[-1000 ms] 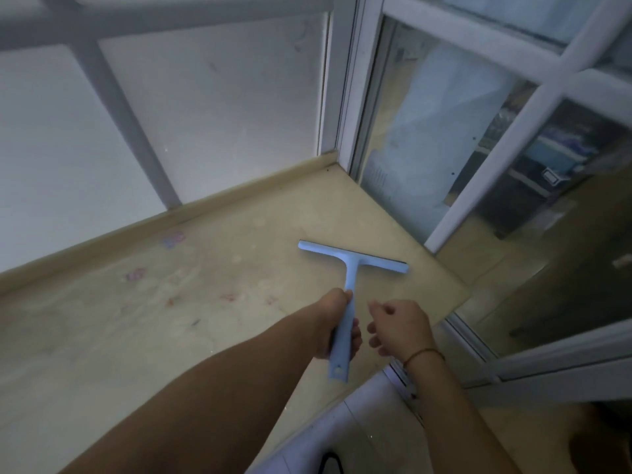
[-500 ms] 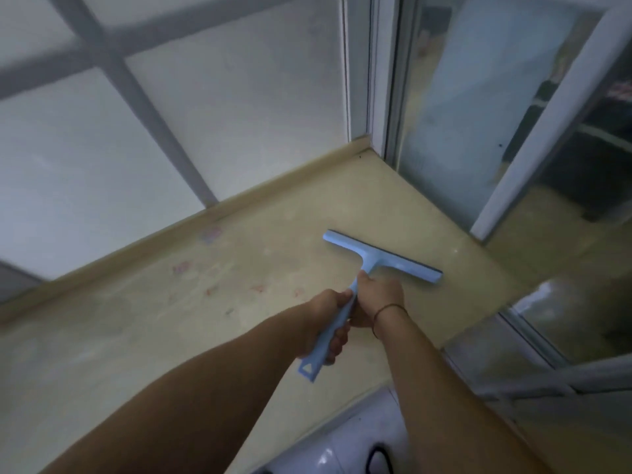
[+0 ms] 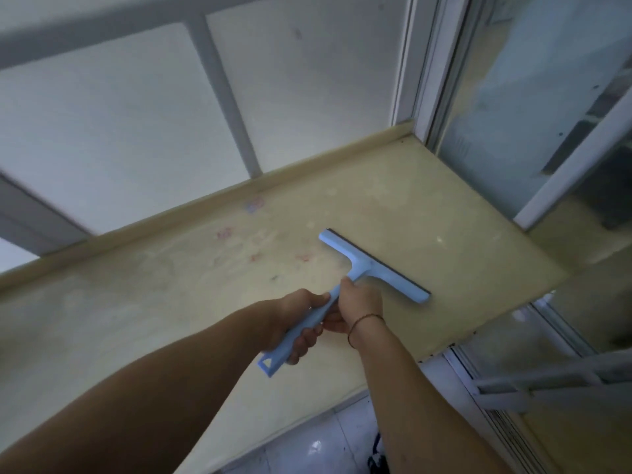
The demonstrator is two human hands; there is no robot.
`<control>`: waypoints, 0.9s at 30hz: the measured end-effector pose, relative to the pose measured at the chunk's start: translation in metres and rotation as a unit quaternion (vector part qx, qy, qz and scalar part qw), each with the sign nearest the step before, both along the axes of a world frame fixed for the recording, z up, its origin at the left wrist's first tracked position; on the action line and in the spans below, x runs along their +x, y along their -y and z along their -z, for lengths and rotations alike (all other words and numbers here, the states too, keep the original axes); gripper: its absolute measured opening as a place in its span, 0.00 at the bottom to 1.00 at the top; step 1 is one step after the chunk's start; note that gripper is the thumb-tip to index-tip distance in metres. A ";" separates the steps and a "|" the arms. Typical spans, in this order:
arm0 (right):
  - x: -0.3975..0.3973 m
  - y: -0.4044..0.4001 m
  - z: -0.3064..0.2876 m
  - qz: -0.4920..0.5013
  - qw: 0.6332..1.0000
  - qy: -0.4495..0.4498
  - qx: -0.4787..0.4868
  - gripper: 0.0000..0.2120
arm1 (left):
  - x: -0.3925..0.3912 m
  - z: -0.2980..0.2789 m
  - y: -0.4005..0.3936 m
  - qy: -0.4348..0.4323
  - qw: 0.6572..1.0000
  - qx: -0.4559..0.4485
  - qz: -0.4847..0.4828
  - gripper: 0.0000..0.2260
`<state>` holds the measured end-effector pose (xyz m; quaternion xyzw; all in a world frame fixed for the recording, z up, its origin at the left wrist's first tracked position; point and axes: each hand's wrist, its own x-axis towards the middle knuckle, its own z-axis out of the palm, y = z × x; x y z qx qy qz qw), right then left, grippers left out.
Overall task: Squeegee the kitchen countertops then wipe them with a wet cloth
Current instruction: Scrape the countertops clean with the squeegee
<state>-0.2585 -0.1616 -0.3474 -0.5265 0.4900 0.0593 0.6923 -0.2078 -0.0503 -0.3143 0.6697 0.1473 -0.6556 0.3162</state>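
— Where now, the light blue squeegee [image 3: 359, 273]?

— On the beige countertop [image 3: 143, 302], just ahead of both hands. Blade edge down against the surface, head slanted, far end up and to the left, near end down and to the right. Handle running back toward the body, passing through both hands, with its triangular hanging hole poking out behind the left hand.

— And the left hand [image 3: 295, 321]?

— Wrapped fully around the lower part of the handle, fingers curled under, thumb on top. A firm grip.

— The right hand [image 3: 359, 304]?

— Closed around the upper part of the handle, just behind the head, touching the left hand. Thin cord bracelet [image 3: 364, 323] at the wrist. Fingertips hidden under the handle, so how exactly they lie is impossible to tell.

— Anything else near?

— Small red and pink stains [image 3: 254, 258] on the counter, left of the squeegee head and beyond the left hand. Frosted window panes [image 3: 119, 124] with grey bars beyond them. Glass sliding door [image 3: 533, 97] to the right of the right hand. White floor tile [image 3: 328, 443] below the counter edge, between the forearms.
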 end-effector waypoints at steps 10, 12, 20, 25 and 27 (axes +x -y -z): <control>-0.005 -0.100 -0.002 0.013 0.999 -0.010 -0.032 0.14 | -0.003 0.005 -0.100 0.021 0.999 -0.031 0.026 0.25; -0.006 -0.114 0.000 0.009 0.999 -0.012 -0.035 0.14 | -0.006 0.007 -0.114 0.027 0.999 -0.038 0.024 0.25; -0.011 -0.131 0.009 0.002 0.999 -0.004 -0.044 0.17 | -0.022 0.011 -0.131 0.049 0.996 -0.065 0.027 0.23; -0.013 -0.129 0.010 -0.021 0.999 0.003 -0.046 0.17 | -0.025 0.008 -0.130 0.054 0.997 -0.059 0.022 0.23; -0.014 -0.128 0.008 -0.022 0.999 0.007 -0.046 0.17 | -0.027 0.006 -0.129 0.062 0.997 -0.046 0.016 0.24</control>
